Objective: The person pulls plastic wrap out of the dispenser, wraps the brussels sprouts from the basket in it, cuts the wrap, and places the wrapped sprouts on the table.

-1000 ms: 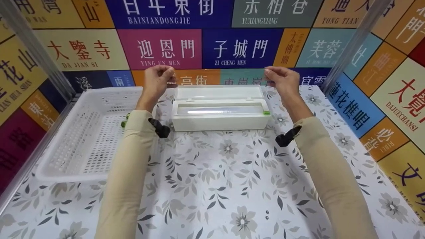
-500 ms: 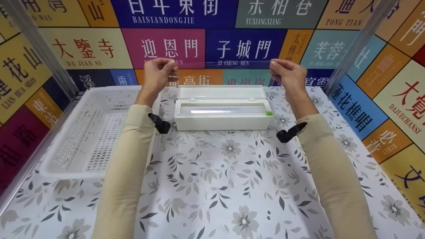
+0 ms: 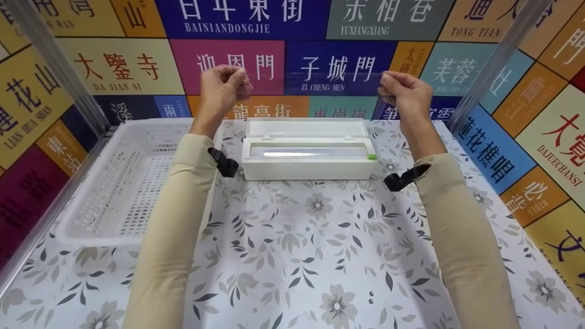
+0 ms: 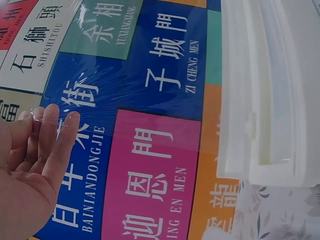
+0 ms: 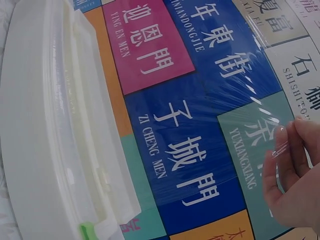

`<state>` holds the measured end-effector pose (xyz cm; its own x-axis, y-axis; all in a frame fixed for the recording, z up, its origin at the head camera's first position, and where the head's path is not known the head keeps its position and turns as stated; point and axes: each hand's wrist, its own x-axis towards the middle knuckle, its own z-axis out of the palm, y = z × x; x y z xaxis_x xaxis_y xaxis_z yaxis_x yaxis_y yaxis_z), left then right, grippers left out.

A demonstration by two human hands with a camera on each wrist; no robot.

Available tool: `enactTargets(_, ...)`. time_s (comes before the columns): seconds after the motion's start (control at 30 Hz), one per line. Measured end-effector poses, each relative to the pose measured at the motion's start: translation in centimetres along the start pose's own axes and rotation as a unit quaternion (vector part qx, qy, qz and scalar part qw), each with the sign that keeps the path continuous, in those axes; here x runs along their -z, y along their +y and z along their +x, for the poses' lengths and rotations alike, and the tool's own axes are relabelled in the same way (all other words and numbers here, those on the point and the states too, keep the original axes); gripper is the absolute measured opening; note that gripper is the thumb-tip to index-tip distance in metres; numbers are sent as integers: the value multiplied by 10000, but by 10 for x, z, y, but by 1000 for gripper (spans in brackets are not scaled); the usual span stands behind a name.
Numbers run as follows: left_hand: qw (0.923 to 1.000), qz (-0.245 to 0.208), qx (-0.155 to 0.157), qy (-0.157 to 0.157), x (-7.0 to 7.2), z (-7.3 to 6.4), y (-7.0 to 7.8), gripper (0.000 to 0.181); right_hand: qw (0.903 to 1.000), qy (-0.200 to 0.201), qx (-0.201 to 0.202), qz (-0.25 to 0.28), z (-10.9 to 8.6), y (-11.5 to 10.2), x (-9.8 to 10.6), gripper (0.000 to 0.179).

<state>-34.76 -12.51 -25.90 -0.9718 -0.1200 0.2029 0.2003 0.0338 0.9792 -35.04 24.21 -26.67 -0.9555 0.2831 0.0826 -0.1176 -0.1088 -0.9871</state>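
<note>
One clear film (image 5: pixel 250 92), which I see stretched above a white open-lidded box (image 3: pixel 308 169), left hand (image 3: pixel 222 91) pinching one side, right hand (image 3: pixel 410 97) pinching the other, green piece (image 3: pixel 372 156) at the box's right end, white basket (image 3: pixel 103 240) to the box's left

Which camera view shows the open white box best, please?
The head view: the white box appears whole there, open lid included. Both wrist views show it cropped by the frame; of these, only the right includes its green tab.
</note>
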Motion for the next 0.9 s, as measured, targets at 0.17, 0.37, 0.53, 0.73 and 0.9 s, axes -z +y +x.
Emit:
enactTargets(0.17,9999,-128,-46,14,-1,1,5,19,9998,-33,181,123,-3,-2,1,31)
enactTargets(0.37,9995,-206,-210,94,0,1,11,18,9997,17,131,219,-3,-9,0,28)
enactTargets(0.53,9997,-172,-150,73,1,-1,20,17,9997,19,230,113,-1,-16,-1,33)
enactTargets(0.73,9994,-245,-250,76,0,-7,24,15,9992,-32,388,-113,-4,-21,1,32)
enactTargets(0.9,9992,-104,-368,-92,3,-16,22,19,9981,-58,354,-503,-11,-25,5,30)
